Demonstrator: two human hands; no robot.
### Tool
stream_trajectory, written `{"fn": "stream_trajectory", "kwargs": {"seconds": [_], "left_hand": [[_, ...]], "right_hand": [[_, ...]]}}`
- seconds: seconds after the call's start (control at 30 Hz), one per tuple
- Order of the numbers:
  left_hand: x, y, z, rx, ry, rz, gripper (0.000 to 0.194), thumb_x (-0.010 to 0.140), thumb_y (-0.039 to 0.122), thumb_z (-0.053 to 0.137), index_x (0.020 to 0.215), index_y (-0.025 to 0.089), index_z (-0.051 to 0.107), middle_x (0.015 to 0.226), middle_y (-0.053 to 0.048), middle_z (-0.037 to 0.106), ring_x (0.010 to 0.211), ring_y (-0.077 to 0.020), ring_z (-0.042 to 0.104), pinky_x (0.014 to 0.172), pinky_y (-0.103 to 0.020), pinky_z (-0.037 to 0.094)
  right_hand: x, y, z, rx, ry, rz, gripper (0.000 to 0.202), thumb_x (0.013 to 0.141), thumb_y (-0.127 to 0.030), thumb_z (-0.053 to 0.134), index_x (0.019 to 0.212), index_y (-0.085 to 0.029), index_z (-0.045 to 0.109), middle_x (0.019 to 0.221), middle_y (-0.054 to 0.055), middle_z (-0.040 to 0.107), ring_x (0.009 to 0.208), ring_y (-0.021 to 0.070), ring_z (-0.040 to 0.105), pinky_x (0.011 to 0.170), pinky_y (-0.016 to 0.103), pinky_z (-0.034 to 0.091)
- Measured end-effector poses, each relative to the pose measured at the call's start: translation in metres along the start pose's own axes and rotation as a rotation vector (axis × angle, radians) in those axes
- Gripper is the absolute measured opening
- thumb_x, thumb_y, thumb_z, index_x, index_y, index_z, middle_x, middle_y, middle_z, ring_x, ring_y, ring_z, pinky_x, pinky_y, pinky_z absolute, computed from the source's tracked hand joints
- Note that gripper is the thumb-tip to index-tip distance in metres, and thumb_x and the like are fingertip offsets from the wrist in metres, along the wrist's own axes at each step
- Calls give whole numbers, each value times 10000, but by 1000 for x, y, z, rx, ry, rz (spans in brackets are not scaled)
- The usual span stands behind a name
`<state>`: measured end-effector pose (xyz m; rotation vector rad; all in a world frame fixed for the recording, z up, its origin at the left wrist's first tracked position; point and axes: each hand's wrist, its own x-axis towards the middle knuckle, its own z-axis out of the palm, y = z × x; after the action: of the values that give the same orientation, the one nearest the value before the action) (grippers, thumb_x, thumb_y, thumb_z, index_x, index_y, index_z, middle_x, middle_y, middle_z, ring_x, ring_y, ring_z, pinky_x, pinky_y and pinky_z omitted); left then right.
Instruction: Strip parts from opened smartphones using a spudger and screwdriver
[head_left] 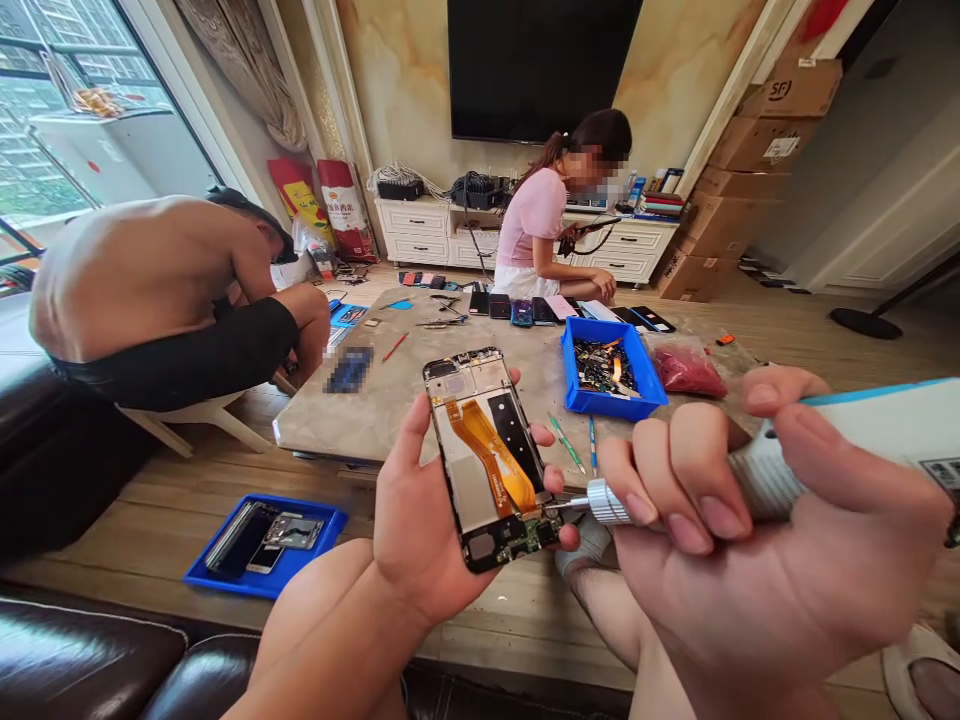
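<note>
Head view: a phone with its back off (491,460) lies in the left hand (427,520), above the near edge of the table (352,400).

Palm up, fingers curled around both edges, the left hand grips it; the right hand (720,520), raised at the right, is clenched around a white electric screwdriver (780,460), its tip at the phone's lower end, beside the orange ribbon cable (491,455).
</note>
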<state>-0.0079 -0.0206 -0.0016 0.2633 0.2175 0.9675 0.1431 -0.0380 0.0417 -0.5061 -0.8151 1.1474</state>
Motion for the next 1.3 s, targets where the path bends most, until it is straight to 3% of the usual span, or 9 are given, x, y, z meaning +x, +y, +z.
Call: {"fn": "stream_trajectory", "kwargs": {"seconds": [0.3, 0.47, 0.63, 0.73, 0.87, 1.13, 1.3], "left_hand": [[0, -1, -3, 1, 31, 11, 652, 1001, 670, 286, 1504, 324, 514, 1215, -128, 706, 970, -333, 708, 824, -558, 585], [0, 0, -1, -55, 45, 0, 663, 1003, 674, 263, 1458, 287, 551, 1064, -121, 721, 845, -307, 716, 722, -506, 599], [7, -7, 9, -20, 324, 113, 618, 1007, 640, 337, 1353, 205, 608, 968, -123, 746, 755, -293, 732, 718, -480, 609], [12, -12, 12, 12, 431, 156, 619, 1003, 638, 365, 1326, 178, 625, 934, -117, 746, 712, -278, 726, 720, -476, 616], [11, -12, 9, 33, 429, 142, 654, 990, 665, 362, 1268, 148, 648, 971, -139, 743, 719, -287, 725, 679, -484, 620], [7, -9, 6, 45, 412, 157, 604, 1001, 633, 354, 1372, 217, 589, 989, -121, 735, 745, -294, 736, 687, -503, 624], [5, -3, 1, 83, 356, 209, 574, 1012, 607, 346, 1353, 225, 605, 988, -128, 737, 737, -282, 733, 703, -533, 621]], "right_hand": [[1, 5, 0, -55, 0, -32, 311, 987, -281, 553, 784, -211, 328, 447, -97, 343, 340, 72, 285, 431, 203, 325], [0, 10, 5, -71, -9, -86, 223, 990, -200, 517, 796, -219, 409, 434, -97, 375, 324, 69, 297, 416, 191, 344], [-1, 30, 2, -70, -110, -206, 116, 963, -214, 563, 888, -236, 477, 465, -120, 348, 344, 62, 266, 411, 167, 318], [0, 38, -2, -60, -143, -159, 147, 985, -193, 529, 867, -229, 450, 482, -116, 354, 364, 62, 282, 427, 153, 313], [-1, 38, -4, -28, -101, -110, 226, 983, -187, 514, 811, -216, 370, 478, -117, 349, 373, 65, 279, 447, 158, 337], [-1, 41, -1, 7, -53, -133, 283, 948, -208, 547, 776, -213, 322, 458, -119, 326, 349, 67, 251, 413, 154, 336], [5, 40, -4, 52, -72, -143, 179, 917, -208, 513, 785, -213, 392, 450, -110, 350, 341, 64, 245, 422, 164, 379]]}}
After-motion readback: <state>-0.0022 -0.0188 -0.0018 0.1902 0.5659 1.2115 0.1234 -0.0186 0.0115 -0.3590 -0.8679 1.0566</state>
